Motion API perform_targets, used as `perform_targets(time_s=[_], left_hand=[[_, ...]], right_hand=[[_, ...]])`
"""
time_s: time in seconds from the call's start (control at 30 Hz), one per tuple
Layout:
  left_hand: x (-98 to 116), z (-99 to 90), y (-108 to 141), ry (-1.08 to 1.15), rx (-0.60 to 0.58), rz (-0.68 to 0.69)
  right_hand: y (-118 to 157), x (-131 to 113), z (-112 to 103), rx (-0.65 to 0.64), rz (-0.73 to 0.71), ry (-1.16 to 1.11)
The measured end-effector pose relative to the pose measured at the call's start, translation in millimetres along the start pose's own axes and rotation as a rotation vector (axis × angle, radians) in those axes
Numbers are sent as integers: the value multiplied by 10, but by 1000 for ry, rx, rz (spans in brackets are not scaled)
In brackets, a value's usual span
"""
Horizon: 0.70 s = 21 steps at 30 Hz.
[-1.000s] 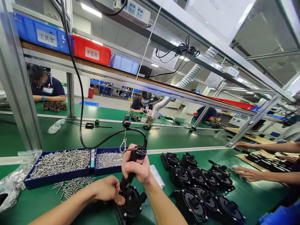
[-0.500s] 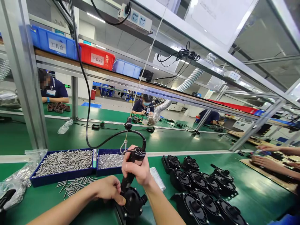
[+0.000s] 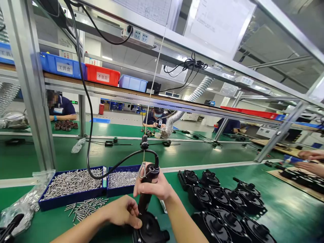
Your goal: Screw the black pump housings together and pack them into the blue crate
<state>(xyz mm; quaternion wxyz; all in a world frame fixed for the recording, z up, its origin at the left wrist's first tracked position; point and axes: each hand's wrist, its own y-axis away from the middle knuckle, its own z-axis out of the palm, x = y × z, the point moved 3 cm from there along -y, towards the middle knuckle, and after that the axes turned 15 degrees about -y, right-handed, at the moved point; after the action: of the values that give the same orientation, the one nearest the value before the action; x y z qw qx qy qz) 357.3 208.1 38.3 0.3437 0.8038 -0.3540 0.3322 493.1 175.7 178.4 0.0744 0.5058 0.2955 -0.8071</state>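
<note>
My right hand (image 3: 158, 189) is closed round an upright black electric screwdriver (image 3: 144, 203), which hangs from a cord by a metal clip. Its lower end stands on the edge of a round black pump housing (image 3: 153, 229), cut off by the bottom of the view. My left hand (image 3: 124, 212) is closed beside the screwdriver's tip, its thumb pressed on the housing; the fingertips are partly hidden. Left of it lie loose screws (image 3: 86, 207), in front of a blue tray of screws (image 3: 73, 184) and a smaller tray of nuts (image 3: 123, 179).
Several black housings (image 3: 217, 199) stand in rows at the right. A plastic bag of metal parts (image 3: 25, 209) lies at the left. The screwdriver's black cable (image 3: 88, 145) loops above the trays. Another person's hands (image 3: 312, 160) work at the far right. A metal post (image 3: 35, 84) rises at the left.
The camera view has shifted, so the bench appears slightly lower and to the right. Both hands, the screwdriver and the housing keep their places relative to one another.
</note>
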Motion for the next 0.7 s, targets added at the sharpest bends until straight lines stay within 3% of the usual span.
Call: perform_targets(time_s=[0.07, 0.13, 0.2, 0.33, 0.7], left_hand=[[75, -101, 83, -100, 111, -7], [129, -249, 172, -366, 293, -59], [144, -358, 224, -649, 385, -148], [83, -355, 179, -866, 300, -275], [37, -146, 63, -880, 339, -340]], right_hand=[[26, -84, -15, 45, -9, 105], [47, -161, -1, 122, -11, 238], [60, -217, 32, 203, 2, 359], [62, -248, 80, 280, 29, 447], [68, -283, 92, 323, 53, 511]])
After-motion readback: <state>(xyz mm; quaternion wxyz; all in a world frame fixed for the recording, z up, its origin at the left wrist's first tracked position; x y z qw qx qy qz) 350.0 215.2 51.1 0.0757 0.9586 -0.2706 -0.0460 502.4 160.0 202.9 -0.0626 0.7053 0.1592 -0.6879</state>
